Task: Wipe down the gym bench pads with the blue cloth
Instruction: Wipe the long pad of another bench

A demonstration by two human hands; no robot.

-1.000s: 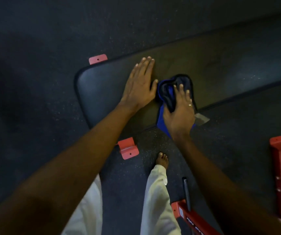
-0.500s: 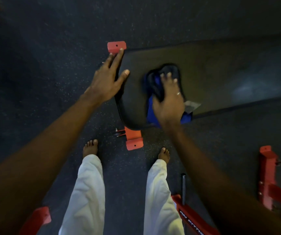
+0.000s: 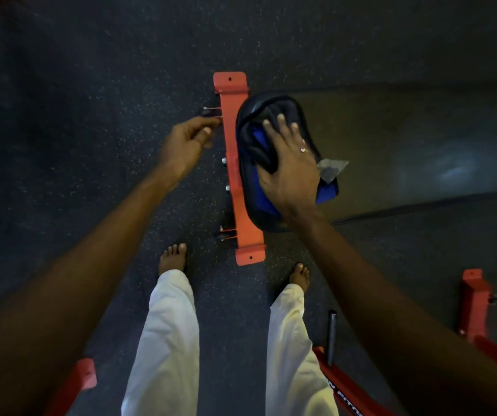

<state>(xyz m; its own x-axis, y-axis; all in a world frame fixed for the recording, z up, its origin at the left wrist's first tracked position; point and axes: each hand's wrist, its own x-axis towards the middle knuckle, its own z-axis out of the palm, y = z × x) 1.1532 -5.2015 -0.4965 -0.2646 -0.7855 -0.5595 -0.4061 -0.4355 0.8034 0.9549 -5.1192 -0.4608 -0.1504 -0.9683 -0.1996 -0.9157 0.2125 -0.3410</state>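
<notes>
Dark speckled floor (image 3: 91,145) all round. Bench pad (image 3: 406,139) runs off right; beneath its rounded end I see an orange-red crossbar (image 3: 235,187). More red frame (image 3: 475,304) below-right of the pad, black post (image 3: 332,331) nearby. White trouser legs (image 3: 169,340) and bare feet just below the pad's end. Blue cloth (image 3: 263,202) bunched on that end under the right hand (image 3: 292,172), fingers spread, pressing flat; it hides the cloth's middle. Left hand (image 3: 181,145) left of the crossbar, fingers loosely curled, gripping nothing I can make out. Half a second ago it lay flat on the pad's corner, and the cloth sat further in.
</notes>
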